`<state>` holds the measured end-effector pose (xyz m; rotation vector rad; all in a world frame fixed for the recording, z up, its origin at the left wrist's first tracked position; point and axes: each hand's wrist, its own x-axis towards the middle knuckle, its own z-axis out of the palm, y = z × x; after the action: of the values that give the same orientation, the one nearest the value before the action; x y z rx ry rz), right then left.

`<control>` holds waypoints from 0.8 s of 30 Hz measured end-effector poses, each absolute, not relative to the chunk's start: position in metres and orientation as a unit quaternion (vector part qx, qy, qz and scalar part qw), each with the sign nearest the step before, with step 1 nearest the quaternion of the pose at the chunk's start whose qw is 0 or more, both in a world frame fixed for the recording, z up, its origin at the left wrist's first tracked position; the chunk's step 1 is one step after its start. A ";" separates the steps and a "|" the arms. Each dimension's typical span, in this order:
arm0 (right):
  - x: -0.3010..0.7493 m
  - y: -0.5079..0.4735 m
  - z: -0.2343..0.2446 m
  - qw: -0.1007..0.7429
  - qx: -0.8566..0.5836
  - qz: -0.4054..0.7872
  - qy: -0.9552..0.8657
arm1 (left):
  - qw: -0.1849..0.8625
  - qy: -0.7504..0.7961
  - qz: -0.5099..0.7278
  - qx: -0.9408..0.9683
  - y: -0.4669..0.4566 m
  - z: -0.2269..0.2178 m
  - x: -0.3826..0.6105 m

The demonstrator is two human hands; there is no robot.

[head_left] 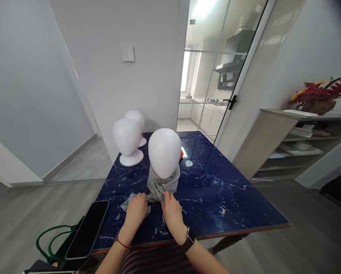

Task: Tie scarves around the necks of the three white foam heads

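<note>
Head view, and my left hand and right hand both pinch the grey scarf, fingers nearly closed, cloth wrapped beneath the nearest mannequin head!

home, kitchen behind glass door

The person's left hand and right hand work side by side just below the frame's centre, fingers curled in a closed grip. Both forearms slant inward from the bottom edge, wrists apart.
</note>
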<state>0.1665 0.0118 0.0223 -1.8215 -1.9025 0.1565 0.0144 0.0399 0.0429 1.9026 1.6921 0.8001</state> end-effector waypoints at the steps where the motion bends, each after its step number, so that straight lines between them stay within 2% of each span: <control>1: 0.169 0.012 0.019 0.271 -0.659 0.066 -0.698 | 0.247 0.610 0.296 0.692 0.043 0.047 0.012; 4: 0.175 0.011 0.016 0.362 -0.630 0.103 -0.679 | 0.308 0.587 0.335 0.670 0.053 0.066 0.012; 6: 0.176 0.013 0.017 0.424 -0.621 0.158 -0.641 | 0.401 0.569 0.367 0.617 0.058 0.078 0.016; 10: 0.176 0.021 0.021 0.517 -0.597 0.328 -0.519 | 0.606 0.508 0.415 0.450 0.059 0.097 0.026; 17: 0.173 0.026 0.032 0.603 -0.390 0.639 -0.276 | 0.757 0.387 0.440 0.288 0.055 0.110 0.025; 20: 0.171 0.028 0.034 0.630 -0.360 0.641 -0.250 | 0.803 0.303 0.440 0.267 0.056 0.106 0.021; 24: 0.167 0.034 0.031 0.661 -0.388 0.575 -0.285 | 0.789 0.270 0.435 0.341 0.056 0.095 0.019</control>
<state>0.1675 0.0342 0.0307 -0.8771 -0.6455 1.3012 0.0187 0.0559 0.0947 0.7344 0.5811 0.9365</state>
